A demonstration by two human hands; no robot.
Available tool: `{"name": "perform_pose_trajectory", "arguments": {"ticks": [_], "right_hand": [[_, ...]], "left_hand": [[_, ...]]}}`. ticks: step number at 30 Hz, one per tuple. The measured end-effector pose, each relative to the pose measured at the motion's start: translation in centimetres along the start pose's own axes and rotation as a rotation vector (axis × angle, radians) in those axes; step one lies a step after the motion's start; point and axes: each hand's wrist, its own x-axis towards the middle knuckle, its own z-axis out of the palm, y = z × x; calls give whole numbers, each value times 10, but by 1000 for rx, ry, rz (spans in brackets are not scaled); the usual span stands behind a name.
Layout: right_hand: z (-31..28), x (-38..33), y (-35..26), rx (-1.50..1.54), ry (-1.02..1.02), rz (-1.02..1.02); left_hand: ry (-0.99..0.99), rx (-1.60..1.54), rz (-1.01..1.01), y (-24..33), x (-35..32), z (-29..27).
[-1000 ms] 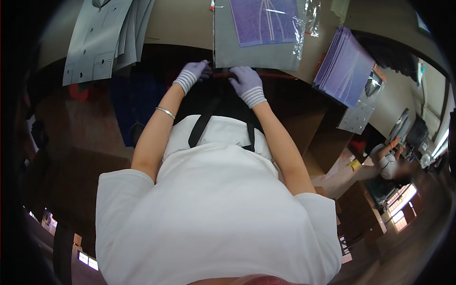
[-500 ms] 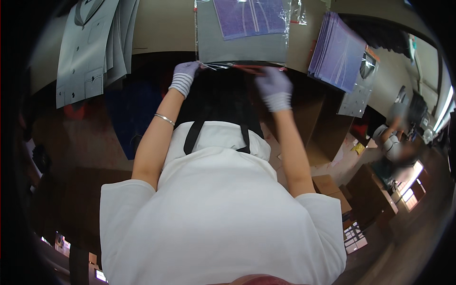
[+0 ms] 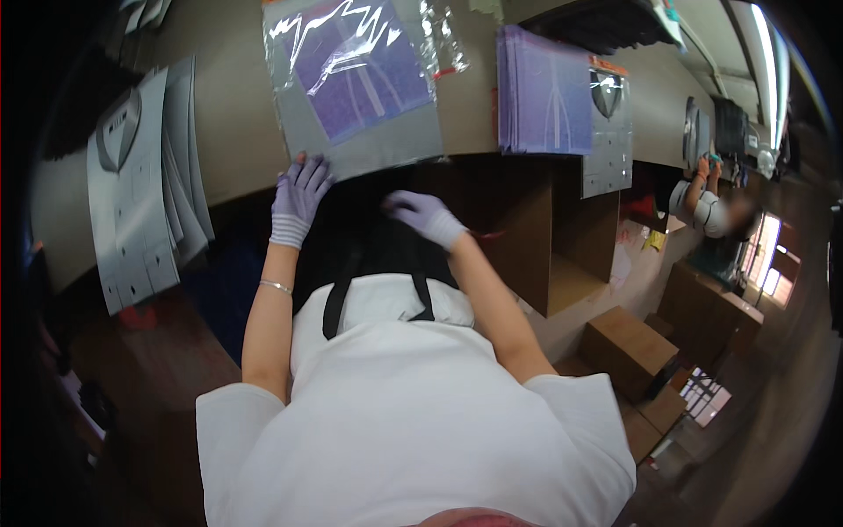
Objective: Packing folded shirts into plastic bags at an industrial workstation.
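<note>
Touching, with the spread fingers of the nearer left hand point(image 3: 300, 200), the near left corner of the clear bag point(image 3: 360, 83) stretching ahead and rightward on the desk point(image 3: 233, 114); apparently gripping nothing. With the right hand point(image 3: 426, 216) apart, half-curled, blurred: cannot tell whether gripping anything.

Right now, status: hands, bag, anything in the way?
Left hand at lower left corner of clear bag; right hand off it. Bag lying on table, at near edge. Purple stack to its right, apart; nothing visibly blocking.
</note>
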Motion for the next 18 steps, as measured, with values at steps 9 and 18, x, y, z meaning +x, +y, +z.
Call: {"name": "perform_pose_trajectory", "arguments": {"ticks": [9, 18], "right_hand": [[-115, 95, 43, 392, 627, 281], [-110, 105, -73, -141, 640, -70]], "left_hand": [[119, 127, 164, 52, 15, 0], [232, 400, 115, 57, 20, -3]]}}
